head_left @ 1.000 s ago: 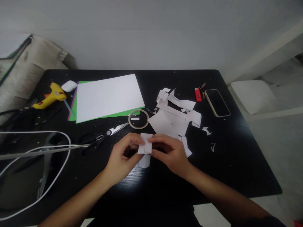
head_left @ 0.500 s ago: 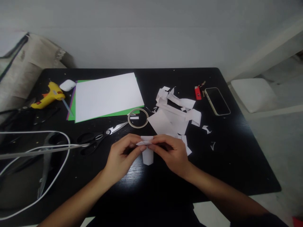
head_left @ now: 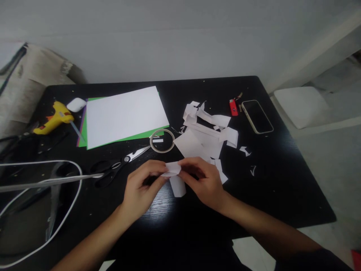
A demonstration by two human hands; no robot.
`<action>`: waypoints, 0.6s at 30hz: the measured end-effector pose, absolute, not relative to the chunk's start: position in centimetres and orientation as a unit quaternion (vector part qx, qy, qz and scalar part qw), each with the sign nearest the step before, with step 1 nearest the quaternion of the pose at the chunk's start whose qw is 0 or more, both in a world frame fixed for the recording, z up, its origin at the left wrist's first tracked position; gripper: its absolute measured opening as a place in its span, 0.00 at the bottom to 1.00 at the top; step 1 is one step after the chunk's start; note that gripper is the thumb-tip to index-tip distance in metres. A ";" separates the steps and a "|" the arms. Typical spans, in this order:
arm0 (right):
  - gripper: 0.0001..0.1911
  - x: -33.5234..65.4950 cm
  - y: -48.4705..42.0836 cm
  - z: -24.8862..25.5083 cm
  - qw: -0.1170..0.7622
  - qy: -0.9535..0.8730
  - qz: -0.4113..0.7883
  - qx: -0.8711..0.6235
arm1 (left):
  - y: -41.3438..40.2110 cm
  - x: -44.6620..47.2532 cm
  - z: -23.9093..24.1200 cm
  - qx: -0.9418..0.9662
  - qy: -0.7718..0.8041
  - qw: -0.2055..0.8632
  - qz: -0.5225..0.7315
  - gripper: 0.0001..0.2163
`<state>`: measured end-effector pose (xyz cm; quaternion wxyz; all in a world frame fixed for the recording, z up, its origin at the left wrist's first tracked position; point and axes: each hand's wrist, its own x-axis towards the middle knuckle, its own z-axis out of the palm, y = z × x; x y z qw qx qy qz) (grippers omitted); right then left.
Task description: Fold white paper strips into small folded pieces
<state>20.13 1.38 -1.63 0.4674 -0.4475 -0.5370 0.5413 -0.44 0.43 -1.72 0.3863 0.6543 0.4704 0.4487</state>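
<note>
Gently, now: the left grip (head_left: 142,184) and right grip (head_left: 207,184) each pinch one side of the folded white paper (head_left: 172,166), held between them over the counter (head_left: 282,180). Light, even pressure should keep its edges true.

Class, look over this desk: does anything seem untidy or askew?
Yes: curled, overlapping paper scraps lie right of the ring, resembling leftover cuttings, and the white sheet sits crooked on the green sheet, edges mismatched.

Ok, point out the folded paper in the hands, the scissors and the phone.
Folded paper (head_left: 173,168): head view, on its upper part.
Scissors (head_left: 126,159): head view, on the pivot.
Phone (head_left: 257,116): head view, on the screen.
</note>
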 end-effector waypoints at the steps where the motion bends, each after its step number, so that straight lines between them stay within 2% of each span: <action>1: 0.07 20.2 1.4 -1.6 0.463 -0.535 0.549 -0.445 | 0.4 -0.5 -1.8 0.658 0.466 0.386 0.449 0.07; 4: 0.06 20.2 1.6 -1.4 0.446 -0.511 0.580 -0.451 | 0.5 -0.6 -1.8 0.664 0.467 0.382 0.441 0.07; 12: 0.15 20.2 1.7 -1.4 0.445 -0.486 0.608 -0.442 | 0.6 -0.4 -1.4 0.652 0.483 0.389 0.436 0.02; 15: 0.14 20.1 1.6 -1.4 0.433 -0.498 0.599 -0.453 | 0.6 -0.2 -1.4 0.646 0.495 0.388 0.432 0.01; 18: 0.12 20.0 1.6 -1.3 0.426 -0.504 0.595 -0.458 | 0.4 0.1 -1.5 0.605 0.517 0.404 0.450 0.05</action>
